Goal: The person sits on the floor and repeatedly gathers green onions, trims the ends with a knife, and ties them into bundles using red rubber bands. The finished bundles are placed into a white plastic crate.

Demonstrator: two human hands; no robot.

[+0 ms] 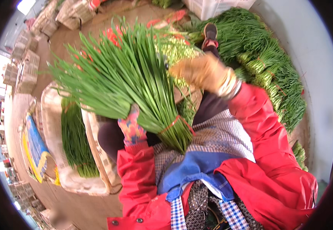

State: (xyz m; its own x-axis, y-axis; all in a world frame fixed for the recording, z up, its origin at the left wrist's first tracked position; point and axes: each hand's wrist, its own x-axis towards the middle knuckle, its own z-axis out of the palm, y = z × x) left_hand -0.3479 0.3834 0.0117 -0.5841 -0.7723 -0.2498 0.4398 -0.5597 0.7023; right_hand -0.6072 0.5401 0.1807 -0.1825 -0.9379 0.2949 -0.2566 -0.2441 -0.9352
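A large bunch of long flat green leaves, apparently garlic chives (152, 95), lies slantwise over my lap. A red tie (170, 125) circles it near the stem end, which rests against my checked apron (224, 135). My left hand (133, 126), in a colourful patterned glove, grips the leaves from the left side, its fingers partly hidden by them. To the right of the leaves is my right hand (204, 73) in a tan glove, blurred by motion. Its fingertips are close to the leaf edge; whether they hold anything is unclear.
At left, a white plastic crate (68, 184) holds another tied bunch (78, 138). Tied bunches (270, 69) are heaped along the wall (313, 57) at right. Pale stems (178, 49) lie ahead, beside my shoe (210, 33). A white crate (212, 8) stands beyond.
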